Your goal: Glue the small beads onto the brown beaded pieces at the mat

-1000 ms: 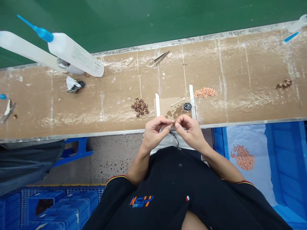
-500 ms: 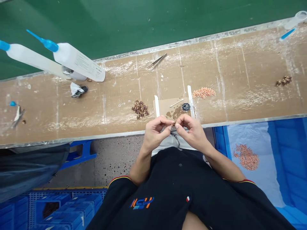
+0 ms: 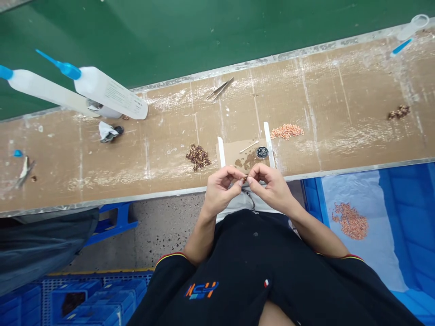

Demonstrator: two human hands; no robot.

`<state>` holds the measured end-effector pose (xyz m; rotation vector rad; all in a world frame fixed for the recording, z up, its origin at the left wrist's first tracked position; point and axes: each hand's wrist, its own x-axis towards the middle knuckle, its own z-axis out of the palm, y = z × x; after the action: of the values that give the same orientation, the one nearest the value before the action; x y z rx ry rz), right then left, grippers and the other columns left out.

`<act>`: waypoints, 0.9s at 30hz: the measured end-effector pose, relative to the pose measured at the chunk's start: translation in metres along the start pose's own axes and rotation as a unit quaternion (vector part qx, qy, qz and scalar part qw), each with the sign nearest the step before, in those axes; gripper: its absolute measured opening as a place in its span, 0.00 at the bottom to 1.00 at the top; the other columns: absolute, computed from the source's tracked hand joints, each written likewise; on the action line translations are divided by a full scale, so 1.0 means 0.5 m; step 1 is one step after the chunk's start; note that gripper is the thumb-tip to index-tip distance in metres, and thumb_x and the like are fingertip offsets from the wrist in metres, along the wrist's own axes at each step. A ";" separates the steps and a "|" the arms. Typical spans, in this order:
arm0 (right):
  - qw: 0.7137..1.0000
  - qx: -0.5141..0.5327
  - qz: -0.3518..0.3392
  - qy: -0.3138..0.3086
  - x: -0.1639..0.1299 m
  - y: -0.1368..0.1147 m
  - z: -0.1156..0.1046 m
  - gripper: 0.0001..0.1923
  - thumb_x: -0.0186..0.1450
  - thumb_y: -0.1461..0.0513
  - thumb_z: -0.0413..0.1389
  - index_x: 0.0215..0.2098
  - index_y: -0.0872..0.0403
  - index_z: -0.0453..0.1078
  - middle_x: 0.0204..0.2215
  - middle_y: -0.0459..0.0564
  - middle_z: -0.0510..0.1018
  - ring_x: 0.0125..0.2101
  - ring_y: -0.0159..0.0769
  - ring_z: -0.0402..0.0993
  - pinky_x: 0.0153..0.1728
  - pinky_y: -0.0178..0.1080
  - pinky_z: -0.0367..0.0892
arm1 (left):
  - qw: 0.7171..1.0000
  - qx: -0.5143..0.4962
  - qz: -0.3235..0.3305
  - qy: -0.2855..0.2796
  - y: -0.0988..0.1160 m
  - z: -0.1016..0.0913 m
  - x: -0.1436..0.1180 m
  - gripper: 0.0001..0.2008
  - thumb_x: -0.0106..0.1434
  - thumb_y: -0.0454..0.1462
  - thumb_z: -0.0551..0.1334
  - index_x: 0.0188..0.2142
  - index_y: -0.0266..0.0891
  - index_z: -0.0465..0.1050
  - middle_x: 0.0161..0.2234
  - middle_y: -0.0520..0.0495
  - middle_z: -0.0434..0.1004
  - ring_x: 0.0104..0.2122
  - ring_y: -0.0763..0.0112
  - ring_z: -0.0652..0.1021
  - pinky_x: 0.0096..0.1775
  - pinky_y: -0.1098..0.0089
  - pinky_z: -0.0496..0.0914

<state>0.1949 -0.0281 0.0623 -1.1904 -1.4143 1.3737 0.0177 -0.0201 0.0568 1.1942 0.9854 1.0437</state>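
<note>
The person sits at the near edge of a long brown workbench (image 3: pixel 340 113), both hands drawn together just above it. The left hand (image 3: pixel 220 190) is curled, thumb and forefinger pinched on a tiny brown part (image 3: pixel 244 179), and the right hand (image 3: pixel 272 188) meets it from the other side, its fingertips closed on the same piece. The part is too small to make out; it looks like one of the dark bits from the heap nearby. It sits between the two sets of fingertips, over the front lip of the bench.

Just beyond the hands lies a small cardboard sheet (image 3: pixel 234 151) edged by two white strips, with a thin stick (image 3: pixel 249 146) and a little round black dish (image 3: pixel 262 152) on it. To the left of the sheet is a pile of dark brown parts (image 3: pixel 198 156); to its right, a pile of orange-pink parts (image 3: pixel 287 131). Tweezers (image 3: pixel 220 88) lie farther back. Two white dispensing bottles with blue nozzles (image 3: pixel 108 93) lean at the far left. Beside the person's right arm stands a blue bin (image 3: pixel 408 203) lined with plastic, holding more orange-pink pieces (image 3: pixel 350 221).
</note>
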 end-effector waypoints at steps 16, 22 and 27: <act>0.887 -0.285 0.102 0.349 -0.064 0.130 -0.256 0.12 0.64 0.51 0.59 0.30 0.48 0.66 0.25 0.46 0.73 0.26 0.39 0.70 0.33 0.43 0.69 | 0.879 0.375 -0.115 0.271 -0.013 -0.189 -0.008 0.08 0.63 0.42 0.63 0.35 0.41 0.77 0.30 0.48 0.81 0.31 0.65 0.79 0.36 0.65 0.74; 0.732 -0.426 0.168 0.505 -0.048 0.175 -0.439 0.14 0.61 0.66 0.55 0.28 0.45 0.53 0.28 0.45 0.63 0.38 0.45 0.67 0.51 0.52 0.66 | 0.845 0.430 -0.111 0.296 -0.057 -0.200 0.001 0.07 0.62 0.42 0.63 0.33 0.42 0.73 0.29 0.51 0.73 0.27 0.67 0.72 0.35 0.65 0.69; 0.694 -0.433 0.193 0.543 -0.003 0.191 -0.551 0.22 0.63 0.72 0.54 0.28 0.43 0.48 0.30 0.45 0.57 0.45 0.47 0.63 0.54 0.52 0.59 | 0.850 0.448 -0.068 0.270 -0.059 -0.202 0.007 0.05 0.64 0.40 0.62 0.32 0.43 0.72 0.33 0.48 0.72 0.30 0.65 0.73 0.39 0.63 0.70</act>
<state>0.4710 0.0290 -0.0118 -2.4362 -0.8403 -0.1145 -0.0763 0.0045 0.0161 1.5546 2.1253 0.8150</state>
